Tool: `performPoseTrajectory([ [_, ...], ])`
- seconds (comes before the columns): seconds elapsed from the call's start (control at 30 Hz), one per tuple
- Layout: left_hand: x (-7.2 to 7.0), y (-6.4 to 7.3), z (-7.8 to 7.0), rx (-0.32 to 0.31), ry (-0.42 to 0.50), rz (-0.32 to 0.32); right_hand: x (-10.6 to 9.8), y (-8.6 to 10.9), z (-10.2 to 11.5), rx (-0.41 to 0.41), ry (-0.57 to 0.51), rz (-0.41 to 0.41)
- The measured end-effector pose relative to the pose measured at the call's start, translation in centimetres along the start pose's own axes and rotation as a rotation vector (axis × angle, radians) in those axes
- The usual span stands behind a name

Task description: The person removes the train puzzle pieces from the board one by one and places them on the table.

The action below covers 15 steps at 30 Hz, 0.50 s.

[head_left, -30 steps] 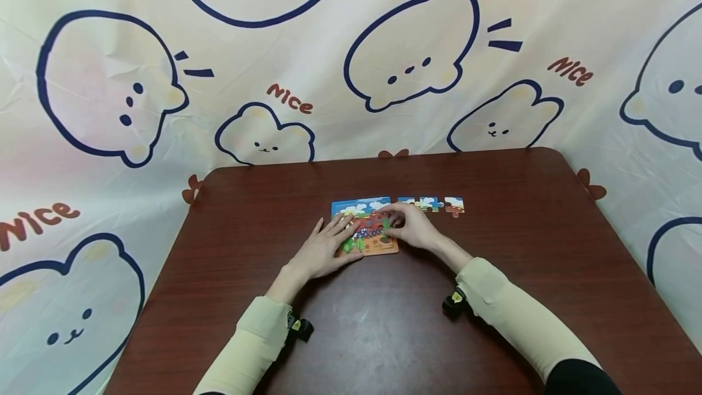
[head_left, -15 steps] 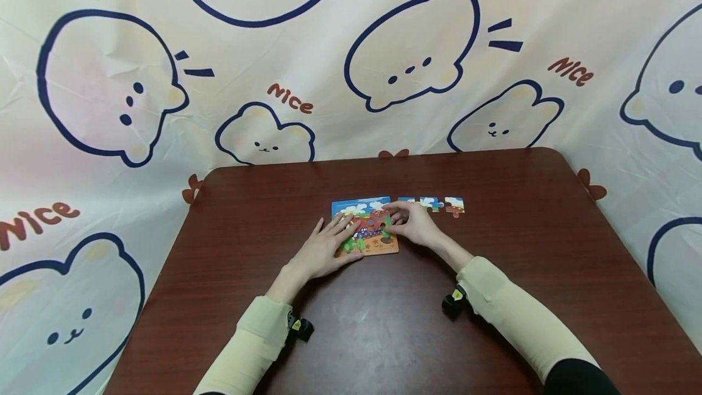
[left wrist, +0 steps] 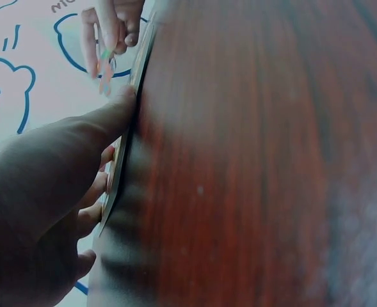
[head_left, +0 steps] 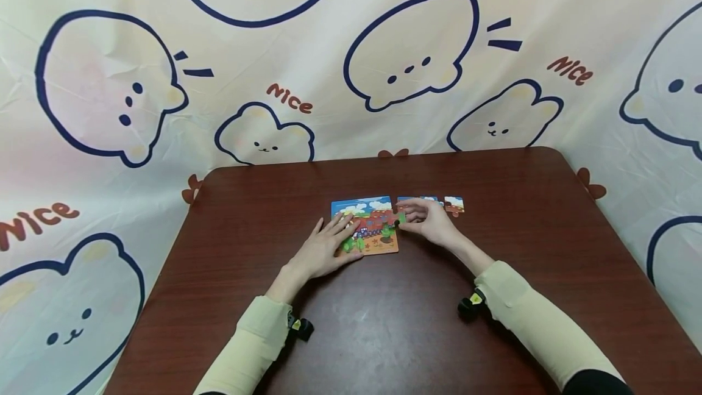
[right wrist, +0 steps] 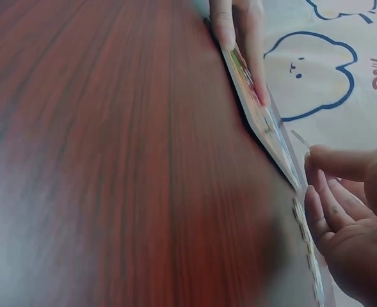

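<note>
A jigsaw puzzle [head_left: 373,206] lies on the table, showing blue sky, clouds, red and orange shapes and green plants. My left hand [head_left: 323,252] rests on its left part with fingers spread, the thumb along the near edge. Just right of the puzzle, my right hand [head_left: 431,222] pinches a small puzzle piece [head_left: 401,217] between thumb and fingers. The left wrist view shows this piece [left wrist: 105,71] held up above the board, green and orange on it. From the right wrist view, only its thin edge shows at the fingertips.
Behind and right of my right hand lie loose puzzle pieces in a row, one apart at the right end [head_left: 454,202] and others partly hidden by the hand. The brown table [head_left: 384,334] meets a cartoon-printed cloth [head_left: 417,133] at its back edge.
My right hand has moved right, off the puzzle's right edge, taking a puzzle piece with it. My left hand has stayed in place on the puzzle.
</note>
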<state>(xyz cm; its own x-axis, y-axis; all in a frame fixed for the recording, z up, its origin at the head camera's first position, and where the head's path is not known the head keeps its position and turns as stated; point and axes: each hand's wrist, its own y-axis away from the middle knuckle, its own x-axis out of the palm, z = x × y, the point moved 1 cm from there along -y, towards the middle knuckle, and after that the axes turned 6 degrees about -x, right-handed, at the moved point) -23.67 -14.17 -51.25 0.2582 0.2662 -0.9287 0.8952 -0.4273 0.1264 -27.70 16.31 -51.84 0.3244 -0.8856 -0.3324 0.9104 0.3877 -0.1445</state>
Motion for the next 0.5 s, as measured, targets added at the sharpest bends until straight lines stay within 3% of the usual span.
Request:
performPoseTrajectory([
  [0.27,0.1,0.0,0.1,-0.002,-0.010,-0.010,-2.6,2.1,-0.4,0.071,0.019,-0.046],
  [0.5,-0.1,0.1,-0.1,-0.005,0.002,-0.005,-5.2,4.1,-0.7,0.075,0.059,-0.072],
])
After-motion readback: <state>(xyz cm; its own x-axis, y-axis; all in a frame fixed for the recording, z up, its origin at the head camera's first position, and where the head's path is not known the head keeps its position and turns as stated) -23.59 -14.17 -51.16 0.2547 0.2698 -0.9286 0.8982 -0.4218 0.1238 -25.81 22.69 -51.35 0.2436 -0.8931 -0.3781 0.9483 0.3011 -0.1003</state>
